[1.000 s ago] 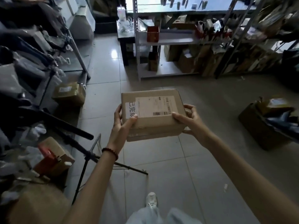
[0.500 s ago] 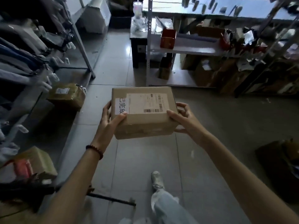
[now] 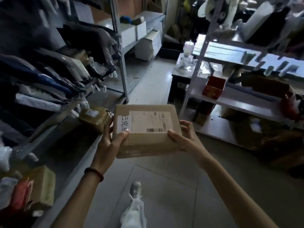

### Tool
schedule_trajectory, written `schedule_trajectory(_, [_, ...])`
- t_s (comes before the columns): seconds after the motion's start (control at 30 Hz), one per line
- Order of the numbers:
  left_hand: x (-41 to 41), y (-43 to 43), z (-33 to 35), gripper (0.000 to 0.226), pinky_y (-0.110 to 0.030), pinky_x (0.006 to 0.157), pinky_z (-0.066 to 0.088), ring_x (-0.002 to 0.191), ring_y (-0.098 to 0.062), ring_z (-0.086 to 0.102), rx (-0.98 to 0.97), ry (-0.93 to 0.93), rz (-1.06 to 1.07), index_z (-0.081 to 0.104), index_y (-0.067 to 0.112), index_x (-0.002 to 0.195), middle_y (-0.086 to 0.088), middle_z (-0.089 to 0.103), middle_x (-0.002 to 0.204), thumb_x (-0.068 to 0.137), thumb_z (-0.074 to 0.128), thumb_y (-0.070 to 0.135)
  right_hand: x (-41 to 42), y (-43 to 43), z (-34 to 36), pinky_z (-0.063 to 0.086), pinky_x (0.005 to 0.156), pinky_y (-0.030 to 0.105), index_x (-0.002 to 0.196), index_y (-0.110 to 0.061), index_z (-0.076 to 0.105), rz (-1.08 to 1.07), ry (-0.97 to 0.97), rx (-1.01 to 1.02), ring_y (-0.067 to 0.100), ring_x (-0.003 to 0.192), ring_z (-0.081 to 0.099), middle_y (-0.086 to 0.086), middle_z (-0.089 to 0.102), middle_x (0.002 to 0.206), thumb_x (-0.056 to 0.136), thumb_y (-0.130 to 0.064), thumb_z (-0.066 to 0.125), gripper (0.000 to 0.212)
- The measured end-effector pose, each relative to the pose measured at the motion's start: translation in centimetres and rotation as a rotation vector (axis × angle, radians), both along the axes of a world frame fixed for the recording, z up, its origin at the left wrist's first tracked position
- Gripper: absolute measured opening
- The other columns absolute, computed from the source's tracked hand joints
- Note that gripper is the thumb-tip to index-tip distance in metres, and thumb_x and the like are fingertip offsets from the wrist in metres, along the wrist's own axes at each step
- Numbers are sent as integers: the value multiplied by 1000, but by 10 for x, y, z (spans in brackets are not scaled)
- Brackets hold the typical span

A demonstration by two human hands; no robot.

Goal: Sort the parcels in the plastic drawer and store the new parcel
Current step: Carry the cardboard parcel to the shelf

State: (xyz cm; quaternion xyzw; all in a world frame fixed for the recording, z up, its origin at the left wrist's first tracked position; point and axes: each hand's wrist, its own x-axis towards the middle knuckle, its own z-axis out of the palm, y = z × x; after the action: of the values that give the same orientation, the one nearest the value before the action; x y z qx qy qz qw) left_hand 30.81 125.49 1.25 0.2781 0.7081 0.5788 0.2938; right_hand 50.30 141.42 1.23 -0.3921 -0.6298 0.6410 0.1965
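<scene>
Both hands, left hand (image 3: 109,143) and right hand (image 3: 183,139), grip labelled parcel (image 3: 146,130); barcode visible.

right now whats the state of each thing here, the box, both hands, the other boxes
cardboard parcel: sealed, label up, carried in the air
left hand: gripping the parcel's left edge, thumb on top
right hand: gripping the parcel's right edge, thumb on top
small taped box: closed, resting on the low left shelf
red box: open top, sitting on the right shelf
bead bracelet: worn on the left wrist
</scene>
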Motion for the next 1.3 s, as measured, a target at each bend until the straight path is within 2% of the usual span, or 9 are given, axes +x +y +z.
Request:
schedule_trajectory(0.17, [-73, 68, -10, 69, -36, 83, 53, 108, -14, 58, -119, 131, 84, 40, 41, 135, 9, 58, 123, 73, 53, 68, -80, 79, -6, 56, 88, 47, 132, -36, 37, 38, -10, 35, 20, 115, 56, -5, 46, 135, 54, -65, 73, 91])
schedule_trajectory(0.23, [-104, 99, -8, 60, -33, 80, 54, 106, -14, 58, -136, 137, 87, 45, 38, 133, 7, 58, 121, 80, 59, 62, -111, 104, -6, 55, 90, 47, 133, -35, 36, 13, -25, 47, 20, 116, 56, -6, 46, 134, 52, -68, 70, 94])
schedule_trajectory(0.33, [-139, 141, -7, 50, -24, 70, 51, 102, -13, 60, -119, 68, 146, 51, 31, 128, 7, 62, 114, 84, 64, 50, -147, 138, -7, 55, 90, 45, 134, -34, 36, -1, -24, 72, 18, 113, 57, -7, 47, 134, 54, -65, 70, 92])
schedule_trajectory(0.47, [-184, 211, -3, 50, -42, 86, 54, 102, -17, 63, -68, -55, 235, 52, 34, 116, 8, 65, 109, 72, 67, 53, -194, 201, -3, 56, 88, 44, 132, -35, 37, -20, -18, 98, 17, 108, 60, -7, 49, 134, 60, -62, 71, 84])
schedule_trajectory(0.67, [-219, 312, 3, 33, -21, 78, 49, 98, 3, 60, -1, -36, 129, 50, 44, 108, 24, 61, 102, 86, 69, 29, -226, 289, -8, 57, 84, 47, 129, -37, 40, -146, 6, 106, 15, 105, 62, -12, 52, 130, 68, -60, 76, 75])
schedule_trajectory(0.77, [-244, 391, -1, 28, -19, 79, 49, 97, 2, 60, -57, 45, 122, 51, 42, 109, 23, 61, 102, 87, 66, 33, -253, 369, -18, 55, 87, 50, 120, -42, 46, -156, 71, 29, 18, 105, 64, -7, 57, 127, 64, -58, 80, 68])
schedule_trajectory(0.9, [-270, 470, 2, 39, -15, 78, 46, 102, -4, 58, -105, 194, 171, 52, 32, 122, 16, 61, 111, 87, 64, 44, -284, 457, -21, 55, 90, 49, 113, -49, 49, -154, 92, 35, 18, 108, 63, -5, 59, 126, 61, -63, 79, 62])
schedule_trajectory(1.07, [-303, 558, -3, 49, -16, 78, 47, 109, -12, 57, -134, 206, 210, 53, 30, 128, 4, 59, 123, 83, 64, 47, -323, 540, -22, 55, 89, 40, 125, -36, 41, -158, -14, 96, 13, 106, 61, -3, 57, 126, 73, -54, 70, 62])
schedule_trajectory(1.3, [-374, 669, -22, 64, -37, 95, 50, 113, -12, 55, -181, 143, 144, 49, 30, 133, 5, 58, 126, 75, 61, 53, -388, 635, -43, 54, 92, 42, 126, -35, 38, -244, -53, 72, 11, 106, 61, 0, 55, 130, 72, -53, 69, 65])
